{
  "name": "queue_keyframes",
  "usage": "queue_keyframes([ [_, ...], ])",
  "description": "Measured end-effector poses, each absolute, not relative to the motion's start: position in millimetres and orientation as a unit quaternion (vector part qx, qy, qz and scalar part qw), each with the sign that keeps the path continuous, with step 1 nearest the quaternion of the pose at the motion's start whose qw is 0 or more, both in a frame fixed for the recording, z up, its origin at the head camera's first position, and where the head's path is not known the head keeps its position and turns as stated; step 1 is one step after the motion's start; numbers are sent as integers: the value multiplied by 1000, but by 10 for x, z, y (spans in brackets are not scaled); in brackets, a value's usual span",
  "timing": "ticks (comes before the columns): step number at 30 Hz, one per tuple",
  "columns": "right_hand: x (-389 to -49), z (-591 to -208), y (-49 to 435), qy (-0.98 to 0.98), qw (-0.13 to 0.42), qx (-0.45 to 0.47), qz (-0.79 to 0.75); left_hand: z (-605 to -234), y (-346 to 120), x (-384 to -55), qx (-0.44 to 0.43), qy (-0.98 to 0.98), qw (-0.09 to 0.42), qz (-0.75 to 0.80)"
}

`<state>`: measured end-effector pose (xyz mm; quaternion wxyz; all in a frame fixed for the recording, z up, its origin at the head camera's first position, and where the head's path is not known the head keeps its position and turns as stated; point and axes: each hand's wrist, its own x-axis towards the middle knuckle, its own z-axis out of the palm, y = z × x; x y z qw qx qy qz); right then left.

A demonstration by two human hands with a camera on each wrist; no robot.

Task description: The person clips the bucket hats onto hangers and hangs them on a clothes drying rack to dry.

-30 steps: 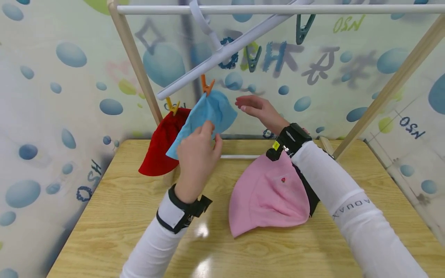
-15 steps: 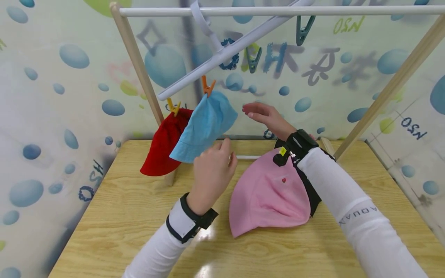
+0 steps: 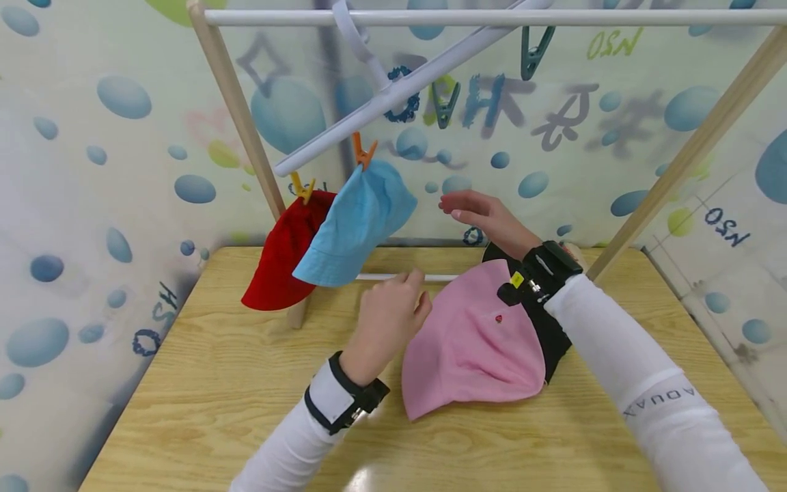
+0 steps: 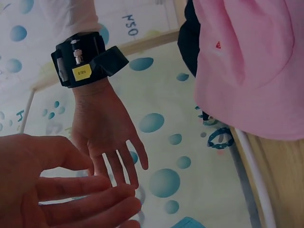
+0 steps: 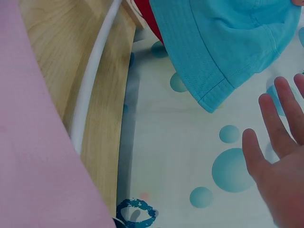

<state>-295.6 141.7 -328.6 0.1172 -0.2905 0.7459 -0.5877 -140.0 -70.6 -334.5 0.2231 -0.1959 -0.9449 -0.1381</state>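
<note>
A light blue bucket hat (image 3: 356, 225) hangs by an orange clothespin (image 3: 364, 152) from a tilted white hanger (image 3: 393, 92). Behind it on the left, a red hat (image 3: 285, 253) hangs from a yellow clothespin (image 3: 302, 188). My left hand (image 3: 389, 321) is over the table below the blue hat, fingers relaxed and holding nothing. To the right of that hat, my right hand (image 3: 492, 219) hovers with fingers extended, also holding nothing. A pink bucket hat (image 3: 473, 348) with a small strawberry mark lies on the table, partly covering a black hat (image 3: 550, 335).
The drying rack has a white top bar (image 3: 492, 18), wooden legs (image 3: 688, 150) and a low white bar (image 3: 443, 278) near the table's (image 3: 215, 383) far edge. Two dark green clothespins (image 3: 536, 53) hang on the hanger's right half. A patterned wall (image 3: 141, 191) stands behind.
My left hand has moved away from the blue hat, down and right toward the pink hat. My right hand has drifted right and slightly down. Both hats still hang from the hanger.
</note>
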Motion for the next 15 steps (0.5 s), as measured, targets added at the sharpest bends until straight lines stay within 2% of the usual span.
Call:
queue_keyframes([
  [15, -2664, -3679, 1747, 750, 134, -256, -595, -3828, -434, -1315, -344, -932, 99, -62],
])
